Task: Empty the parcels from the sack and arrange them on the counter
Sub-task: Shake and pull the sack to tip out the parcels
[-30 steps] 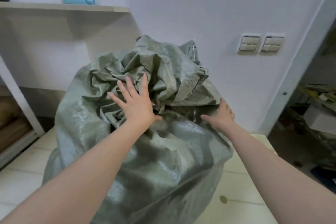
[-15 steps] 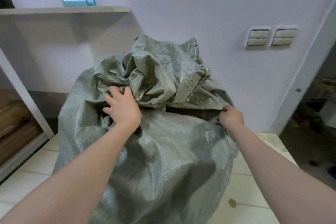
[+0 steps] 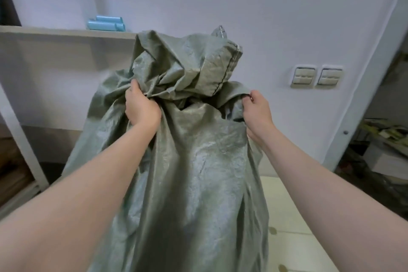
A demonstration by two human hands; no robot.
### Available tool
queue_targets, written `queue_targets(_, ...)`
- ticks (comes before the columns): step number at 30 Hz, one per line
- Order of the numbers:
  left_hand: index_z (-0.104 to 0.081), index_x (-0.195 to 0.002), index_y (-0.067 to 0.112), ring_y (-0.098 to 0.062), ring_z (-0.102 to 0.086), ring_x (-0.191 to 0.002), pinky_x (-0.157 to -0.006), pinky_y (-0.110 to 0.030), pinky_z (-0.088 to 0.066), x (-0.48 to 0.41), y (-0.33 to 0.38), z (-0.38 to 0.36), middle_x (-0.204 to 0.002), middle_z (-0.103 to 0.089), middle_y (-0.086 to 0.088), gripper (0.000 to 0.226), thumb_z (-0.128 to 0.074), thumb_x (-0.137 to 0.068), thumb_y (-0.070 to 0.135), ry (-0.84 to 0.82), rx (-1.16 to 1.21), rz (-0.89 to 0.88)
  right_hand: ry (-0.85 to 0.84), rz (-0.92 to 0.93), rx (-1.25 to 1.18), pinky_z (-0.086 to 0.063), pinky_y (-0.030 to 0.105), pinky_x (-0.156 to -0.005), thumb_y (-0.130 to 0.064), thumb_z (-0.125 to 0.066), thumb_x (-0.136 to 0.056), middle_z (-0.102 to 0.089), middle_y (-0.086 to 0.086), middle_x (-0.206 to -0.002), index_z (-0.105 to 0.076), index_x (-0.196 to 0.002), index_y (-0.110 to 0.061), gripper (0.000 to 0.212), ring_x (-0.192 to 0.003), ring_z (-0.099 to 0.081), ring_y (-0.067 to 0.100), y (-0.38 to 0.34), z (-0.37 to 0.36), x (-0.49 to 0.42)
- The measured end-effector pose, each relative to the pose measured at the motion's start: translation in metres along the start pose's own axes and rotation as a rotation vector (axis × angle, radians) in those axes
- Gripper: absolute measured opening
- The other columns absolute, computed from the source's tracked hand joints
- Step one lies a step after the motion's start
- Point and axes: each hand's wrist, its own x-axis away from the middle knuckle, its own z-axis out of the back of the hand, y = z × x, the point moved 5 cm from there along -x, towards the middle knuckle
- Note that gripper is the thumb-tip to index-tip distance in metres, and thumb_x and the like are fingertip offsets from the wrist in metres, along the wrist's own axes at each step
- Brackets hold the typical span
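Head view shows the left hand (image 3: 141, 106) and right hand (image 3: 257, 109) each clenched on bunched fabric near the top of the grey-green sack (image 3: 194, 172), which stands upright on the pale counter (image 3: 293, 216).

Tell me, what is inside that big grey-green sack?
Only a dark gap shows at the mouth of the sack, between the left hand and right hand gripping its bunched fabric. The contents cannot be seen: the opaque woven cloth covers them.

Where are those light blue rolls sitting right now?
The light blue rolls lie on the shelf, upper left in the head view, just left of the sack.
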Motion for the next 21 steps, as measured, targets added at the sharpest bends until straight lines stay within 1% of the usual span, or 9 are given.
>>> queue_targets(4,-0.039,-0.140,0.015,-0.035,-0.051,-0.120,-0.103,-0.045,-0.041,-0.011,-0.014,-0.011,-0.136,-0.049,-0.012,0.050,-0.048,-0.092,0.006,-0.067,-0.040,0.008,0.007,0.081,-0.095,-0.035,0.025,-0.059,-0.007,-0.041,-0.099,-0.041,-0.004,-0.069,-0.039,-0.071,-0.021,0.031,-0.063,-0.037,0.009,-0.016,-0.020,-0.009)
queue_targets(6,-0.044,-0.131,0.013,-0.038,-0.052,-0.116,-0.104,-0.051,-0.039,-0.011,-0.034,-0.019,-0.130,-0.052,-0.015,0.042,-0.051,-0.090,0.009,-0.097,-0.115,-0.009,-0.054,0.045,0.000,-0.035,0.030,-0.064,-0.011,-0.042,-0.099,-0.040,-0.003,-0.069,-0.039,-0.071,-0.020,0.029,-0.066,-0.038,0.011,0.001,-0.039,-0.009)
queue_targets(8,-0.048,-0.123,0.012,-0.038,-0.051,-0.116,-0.110,-0.050,-0.030,-0.009,-0.055,-0.027,-0.124,-0.055,-0.017,0.036,-0.055,-0.088,0.011,-0.136,-0.253,-0.063,-0.125,-0.012,0.155,-0.039,0.035,-0.070,-0.016,-0.043,-0.099,-0.048,0.003,-0.076,-0.043,-0.074,-0.019,0.026,-0.074,-0.045,0.017,0.027,-0.056,-0.005)
queue_targets(11,-0.048,-0.129,0.012,-0.032,-0.049,-0.121,-0.115,-0.047,-0.022,-0.007,-0.076,-0.037,-0.124,-0.057,-0.014,0.045,-0.059,-0.085,0.009,-0.178,-0.441,-0.191,-0.172,-0.118,0.309,-0.035,0.031,-0.069,-0.019,-0.042,-0.101,-0.057,0.014,-0.091,-0.051,-0.085,-0.011,0.020,-0.083,-0.051,0.021,0.061,-0.062,0.006)
queue_targets(14,-0.049,-0.130,0.014,-0.030,-0.049,-0.123,-0.117,-0.047,-0.018,-0.005,-0.082,-0.041,-0.126,-0.058,-0.011,0.047,-0.060,-0.085,0.011,-0.183,-0.489,-0.249,-0.210,-0.157,0.403,-0.033,0.028,-0.072,-0.021,-0.041,-0.101,-0.055,0.012,-0.093,-0.047,-0.083,-0.014,0.021,-0.087,-0.050,0.021,0.073,-0.058,0.011)
queue_targets(16,-0.047,-0.130,0.015,-0.031,-0.046,-0.125,-0.119,-0.047,-0.013,-0.001,-0.080,-0.043,-0.128,-0.056,-0.012,0.049,-0.063,-0.084,0.017,-0.216,-0.514,-0.225,-0.269,-0.164,0.411,-0.037,0.031,-0.071,-0.031,-0.046,-0.099,-0.056,0.009,-0.093,-0.049,-0.087,-0.014,0.021,-0.089,-0.054,0.022,0.072,-0.055,0.015)
queue_targets(18,-0.044,-0.132,0.015,-0.031,-0.039,-0.131,-0.119,-0.049,-0.009,0.007,-0.079,-0.043,-0.134,-0.052,-0.013,0.058,-0.067,-0.081,0.031,-0.257,-0.588,-0.202,-0.381,-0.222,0.350,-0.045,0.028,-0.072,-0.048,-0.054,-0.093,-0.059,0.002,-0.104,-0.052,-0.105,-0.017,0.034,-0.098,-0.058,0.022,0.067,-0.048,0.027)
queue_targets(19,-0.039,-0.136,0.016,-0.031,-0.033,-0.136,-0.119,-0.052,-0.006,0.012,-0.078,-0.042,-0.140,-0.046,-0.013,0.068,-0.069,-0.080,0.038,-0.271,-0.619,-0.184,-0.477,-0.261,0.362,-0.046,0.022,-0.075,-0.053,-0.059,-0.090,-0.057,-0.002,-0.116,-0.048,-0.123,-0.017,0.051,-0.107,-0.057,0.020,0.066,-0.043,0.035)
queue_targets(21,-0.020,-0.150,0.017,-0.033,-0.013,-0.146,-0.118,-0.056,0.002,0.025,-0.077,-0.038,-0.156,-0.023,-0.016,0.097,-0.071,-0.076,0.053,-0.304,-0.664,-0.136,-0.667,-0.317,0.517,-0.039,0.021,-0.100,-0.061,-0.067,-0.079,-0.040,-0.001,-0.144,-0.019,-0.151,-0.015,0.098,-0.133,-0.041,0.019,0.073,-0.035,0.049)
